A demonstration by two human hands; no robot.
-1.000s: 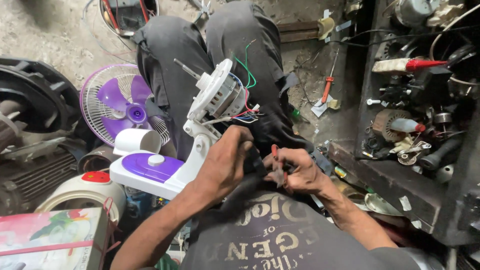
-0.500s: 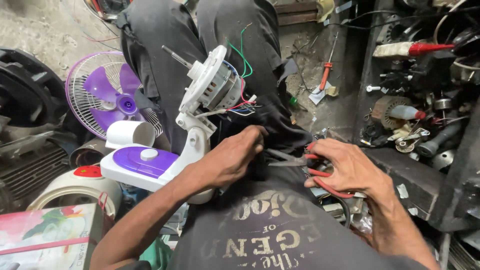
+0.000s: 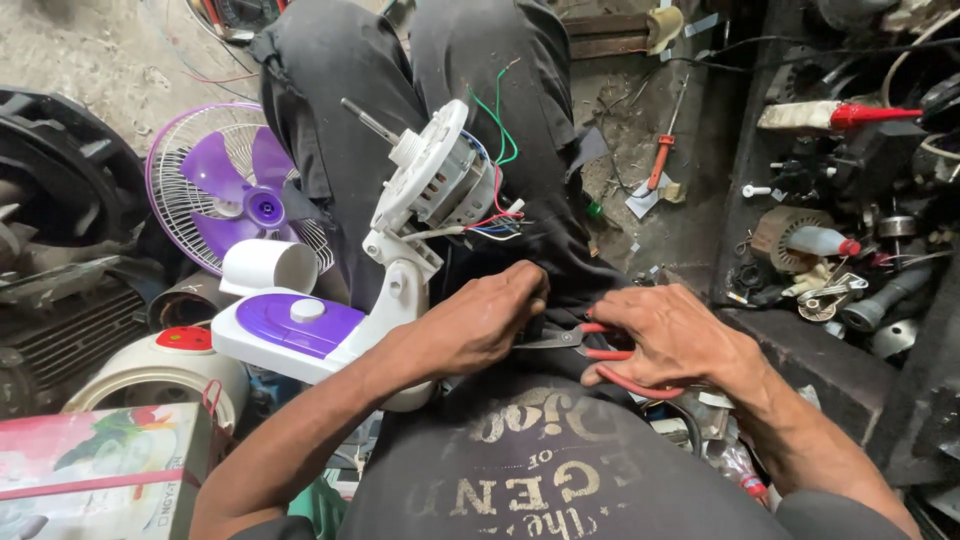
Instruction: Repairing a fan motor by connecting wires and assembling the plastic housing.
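Note:
A white fan body with a purple base [image 3: 300, 325] stands tilted on my lap, its bare motor [image 3: 440, 180] and shaft pointing up left. Coloured wires [image 3: 500, 220] hang loose from the motor. My left hand [image 3: 480, 320] is closed just right of the fan's neck, pinching something small at the plier tips; what it is I cannot make out. My right hand [image 3: 675, 335] grips red-handled pliers [image 3: 600, 355], their jaws pointing left toward my left hand.
A purple-bladed fan grille [image 3: 230, 200] lies on the floor at left. A red-handled screwdriver [image 3: 660, 150] rests on the ground ahead. Motor parts and tools crowd the dark shelf [image 3: 840, 260] at right. A cardboard box [image 3: 90, 470] and a white cooker [image 3: 160, 365] sit lower left.
The view has shifted slightly. My right hand has spread a little and now holds the pliers lower, with jaws against my left hand's fingertips. The fan has barely moved.

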